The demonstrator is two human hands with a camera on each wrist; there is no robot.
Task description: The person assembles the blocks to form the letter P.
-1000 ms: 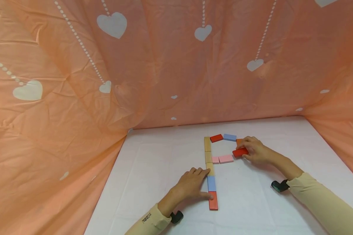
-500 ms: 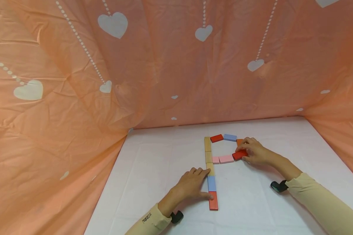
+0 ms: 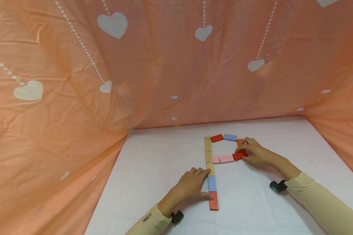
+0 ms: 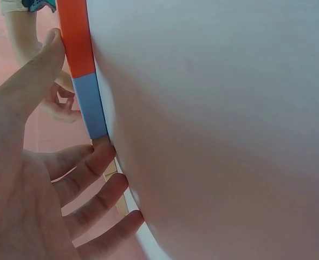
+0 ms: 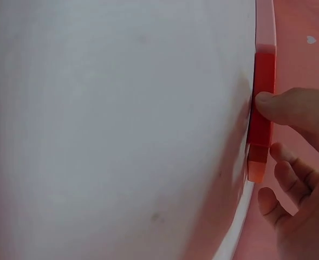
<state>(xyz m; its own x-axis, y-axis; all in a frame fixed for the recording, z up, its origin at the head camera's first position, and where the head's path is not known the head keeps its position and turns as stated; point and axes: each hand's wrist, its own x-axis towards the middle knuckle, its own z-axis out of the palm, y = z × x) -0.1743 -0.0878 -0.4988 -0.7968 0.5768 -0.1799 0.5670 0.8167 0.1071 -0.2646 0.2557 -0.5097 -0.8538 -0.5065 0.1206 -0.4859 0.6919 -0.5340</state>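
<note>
Head view, low in the frame: your left hand (image 3: 191, 186) lies flat on the white table (image 3: 153, 176) with its fingers straight, the thumb touching the red block (image 3: 213, 200) at the near end of a column of blocks and the fingertips reaching the wooden block (image 3: 210, 168) above the blue block (image 3: 211, 183). It holds nothing; the left wrist view shows the same, thumb on the red block (image 4: 76, 38) and fingers spread along the blue one (image 4: 90, 106).

Further up, to the right of centre, your right hand (image 3: 254, 152) has its thumb and fingers curled round a second red block (image 3: 239, 155), pinching it where it lies tilted on the table, its left end touching the pink block (image 3: 226, 159). In the right wrist view the thumb presses that red block (image 5: 262, 103) from the side. An orange block (image 3: 239, 142) sits just behind the hand, partly hidden.

Beyond, a blue block and a red block (image 3: 216, 138) form the top of the figure, next to the upper wooden blocks (image 3: 207, 144). At the back hangs the orange curtain (image 3: 176, 58) with white hearts.
</note>
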